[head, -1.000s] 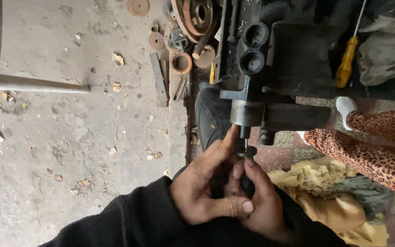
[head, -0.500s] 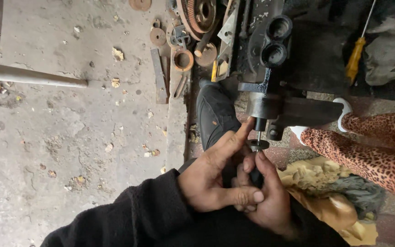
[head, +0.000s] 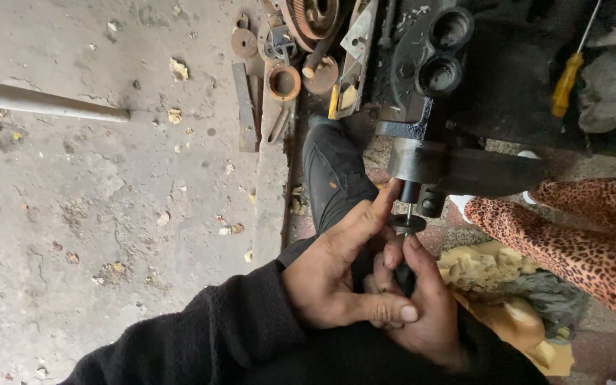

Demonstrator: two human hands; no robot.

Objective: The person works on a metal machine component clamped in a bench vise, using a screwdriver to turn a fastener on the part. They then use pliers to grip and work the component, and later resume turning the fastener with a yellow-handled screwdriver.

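— Where the concrete floor point(head: 94, 214) fills the left half of the view, what lies on it?

— Grey, stained and littered with chips; a pale pipe point(head: 51, 103) lies across its upper left. Along the top sit rusty parts: a toothed wheel point(head: 315, 16), a ring point(head: 283, 82), a flat disc point(head: 244, 43) and a steel bar point(head: 245, 107).

— And the big dark piece at upper right?

— A black metal block point(head: 433, 57) with two round bores, resting on a grey cylinder point(head: 415, 160) with a dark arm point(head: 493, 171) running right. A yellow-handled screwdriver point(head: 568, 82) lies on the dark bench beyond. Leopard-print cloth point(head: 572, 242) crosses the right edge; a yellow rag point(head: 486, 278) sits beneath it.

— The person's hands?

— Both come from black sleeves point(head: 215, 335) at the bottom. The left hand point(head: 336, 278) has its forefinger stretched up to touch the cylinder's lower edge, thumb pressed across the other hand's knuckles. The right hand point(head: 422, 306) is curled tight around a dark tool handle point(head: 404, 274).

— Where is the small part?

— A dark washer point(head: 408, 223) sits on a thin pin point(head: 408, 211) just under the cylinder, right above the right hand's fingertip and touching it.
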